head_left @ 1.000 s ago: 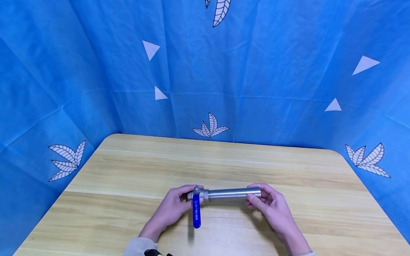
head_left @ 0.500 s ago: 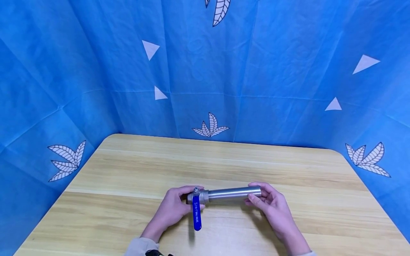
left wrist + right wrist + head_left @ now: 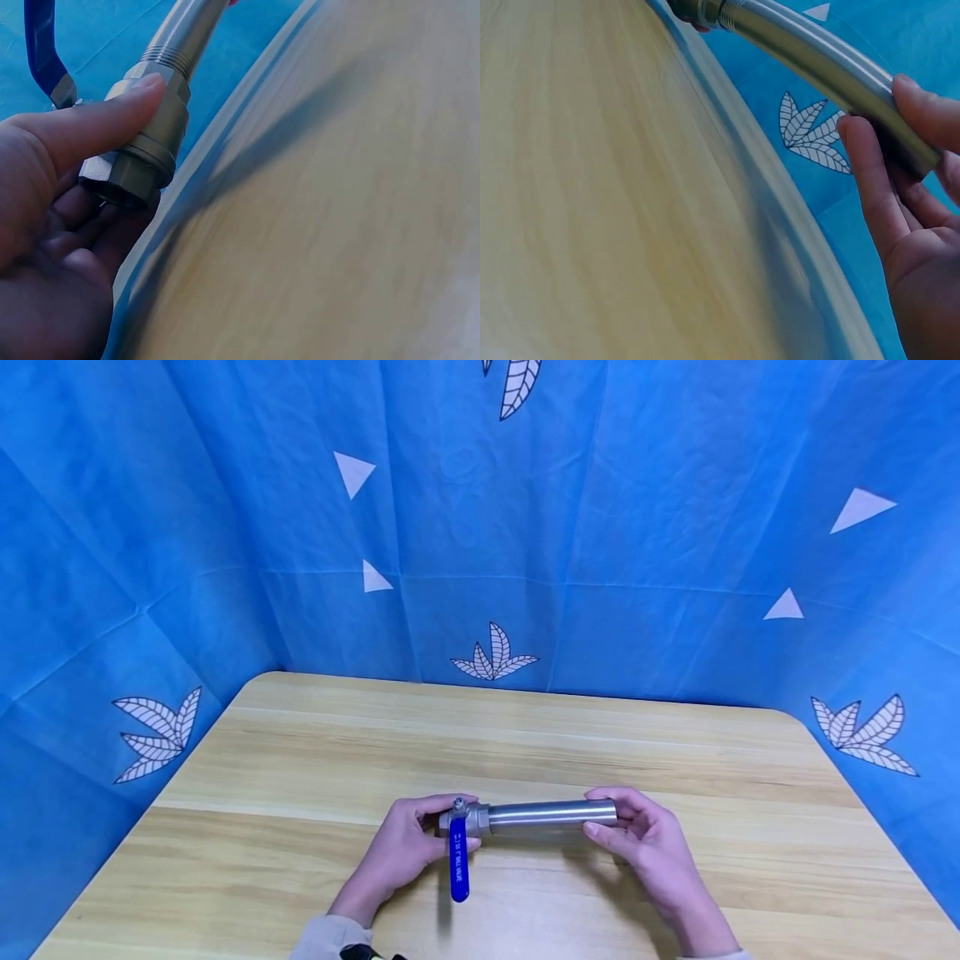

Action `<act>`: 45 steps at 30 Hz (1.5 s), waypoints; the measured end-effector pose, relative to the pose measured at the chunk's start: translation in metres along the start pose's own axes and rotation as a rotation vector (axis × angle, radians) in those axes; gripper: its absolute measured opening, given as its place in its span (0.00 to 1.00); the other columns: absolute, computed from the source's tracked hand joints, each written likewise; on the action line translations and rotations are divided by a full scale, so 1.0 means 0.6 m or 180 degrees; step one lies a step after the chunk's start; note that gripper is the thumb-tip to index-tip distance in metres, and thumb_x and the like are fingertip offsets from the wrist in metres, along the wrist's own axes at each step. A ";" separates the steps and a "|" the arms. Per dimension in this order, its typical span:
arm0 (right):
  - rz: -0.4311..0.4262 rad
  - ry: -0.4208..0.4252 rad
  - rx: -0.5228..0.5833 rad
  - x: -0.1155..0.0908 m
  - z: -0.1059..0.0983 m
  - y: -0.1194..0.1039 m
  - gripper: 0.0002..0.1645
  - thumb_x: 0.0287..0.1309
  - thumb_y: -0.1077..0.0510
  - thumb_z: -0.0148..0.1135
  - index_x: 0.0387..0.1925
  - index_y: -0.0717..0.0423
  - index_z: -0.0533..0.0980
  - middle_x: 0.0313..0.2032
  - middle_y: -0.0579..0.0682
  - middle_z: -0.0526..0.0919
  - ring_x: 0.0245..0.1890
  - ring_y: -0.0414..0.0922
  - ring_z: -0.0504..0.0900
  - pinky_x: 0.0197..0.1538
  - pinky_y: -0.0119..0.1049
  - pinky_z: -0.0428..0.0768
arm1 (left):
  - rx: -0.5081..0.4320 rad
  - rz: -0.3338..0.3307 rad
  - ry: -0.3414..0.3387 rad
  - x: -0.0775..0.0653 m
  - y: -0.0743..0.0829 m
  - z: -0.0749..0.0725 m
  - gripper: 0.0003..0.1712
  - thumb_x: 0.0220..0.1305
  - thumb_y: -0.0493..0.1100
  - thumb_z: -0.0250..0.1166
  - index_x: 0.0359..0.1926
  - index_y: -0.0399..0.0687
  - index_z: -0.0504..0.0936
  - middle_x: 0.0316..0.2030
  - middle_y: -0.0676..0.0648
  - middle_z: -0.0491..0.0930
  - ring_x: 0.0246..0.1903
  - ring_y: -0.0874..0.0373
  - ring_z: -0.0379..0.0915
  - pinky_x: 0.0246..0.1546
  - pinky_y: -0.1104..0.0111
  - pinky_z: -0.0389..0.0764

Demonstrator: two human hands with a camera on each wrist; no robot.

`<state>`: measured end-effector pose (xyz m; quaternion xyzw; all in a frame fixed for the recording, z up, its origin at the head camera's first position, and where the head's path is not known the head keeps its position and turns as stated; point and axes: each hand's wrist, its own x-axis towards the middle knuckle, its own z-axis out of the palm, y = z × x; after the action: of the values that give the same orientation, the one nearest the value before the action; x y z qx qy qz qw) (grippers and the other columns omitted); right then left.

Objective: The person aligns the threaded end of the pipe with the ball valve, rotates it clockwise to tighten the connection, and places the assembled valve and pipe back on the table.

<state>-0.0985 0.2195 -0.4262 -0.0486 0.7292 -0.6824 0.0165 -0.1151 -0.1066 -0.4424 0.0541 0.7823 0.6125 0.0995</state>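
A metal ball valve (image 3: pixel 474 818) with a blue lever handle (image 3: pixel 459 860) is joined to a smooth steel pipe (image 3: pixel 551 812). Screw thread shows at the joint in the left wrist view, beside the valve's hexagonal body (image 3: pixel 154 120). My left hand (image 3: pixel 401 847) grips the valve, thumb on the near side and fingers behind. The pipe's free end lies between the thumb and fingers of my right hand (image 3: pixel 652 843), which hold it. In the right wrist view the pipe (image 3: pixel 817 64) slopes down to that hand. Both parts are held above the table, their shadow falling below.
A pale wooden table (image 3: pixel 300 743) with rounded far corners lies under the hands. Blue cloth (image 3: pixel 480 527) printed with white leaves and triangles hangs behind it and along both sides.
My right hand has shifted slightly to the right and its fingers have changed position on the pipe's end. The blue lever has tipped slightly toward me. My left hand is nearly still.
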 end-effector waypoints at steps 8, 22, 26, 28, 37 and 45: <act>0.0279 0.0142 -0.0386 0.007 0.014 -0.004 0.20 0.69 0.58 0.72 0.55 0.66 0.80 0.36 0.55 0.91 0.31 0.47 0.91 0.39 0.40 0.92 | 0.0037 -0.0022 0.0101 -0.003 0.000 0.001 0.28 0.53 0.44 0.86 0.57 0.62 0.92 0.56 0.50 0.91 0.53 0.56 0.83 0.55 0.64 0.78; 0.0182 0.0097 -0.0555 0.007 0.003 0.000 0.29 0.48 0.66 0.85 0.54 0.61 0.85 0.46 0.46 0.91 0.44 0.38 0.89 0.48 0.29 0.89 | 0.0061 -0.0114 0.0154 0.006 -0.004 0.001 0.28 0.48 0.42 0.88 0.52 0.63 0.93 0.57 0.52 0.91 0.55 0.54 0.85 0.60 0.59 0.82; 0.0251 0.0196 -0.0451 0.008 0.005 0.002 0.31 0.46 0.67 0.85 0.55 0.63 0.85 0.45 0.45 0.91 0.44 0.37 0.88 0.50 0.27 0.88 | 0.0089 -0.0111 0.0137 0.005 -0.003 0.003 0.28 0.49 0.41 0.87 0.53 0.62 0.93 0.57 0.50 0.91 0.55 0.54 0.85 0.61 0.57 0.82; 0.0288 0.0258 -0.0406 0.008 0.007 0.003 0.32 0.46 0.68 0.85 0.56 0.63 0.85 0.46 0.44 0.91 0.45 0.37 0.88 0.51 0.27 0.88 | 0.0136 -0.0095 0.0115 0.004 -0.003 0.004 0.28 0.50 0.41 0.87 0.54 0.62 0.92 0.56 0.50 0.91 0.57 0.53 0.85 0.63 0.54 0.82; 0.0294 0.0364 -0.0292 0.006 0.013 0.004 0.32 0.45 0.70 0.84 0.56 0.65 0.85 0.46 0.44 0.91 0.45 0.38 0.89 0.52 0.27 0.88 | 0.0151 -0.0088 0.0010 0.004 -0.007 0.001 0.26 0.54 0.46 0.86 0.56 0.64 0.91 0.57 0.52 0.89 0.60 0.51 0.83 0.66 0.54 0.81; 0.0381 0.0365 -0.0363 0.007 0.011 0.002 0.32 0.47 0.67 0.85 0.57 0.63 0.85 0.47 0.47 0.92 0.45 0.37 0.89 0.51 0.26 0.88 | 0.0225 -0.0072 0.0012 0.001 -0.002 0.002 0.30 0.55 0.45 0.85 0.59 0.64 0.89 0.62 0.48 0.87 0.66 0.44 0.80 0.72 0.46 0.78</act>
<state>-0.1023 0.2126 -0.4274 0.0334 0.7682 -0.6393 0.0126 -0.1151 -0.1057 -0.4438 0.0475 0.8042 0.5835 0.1029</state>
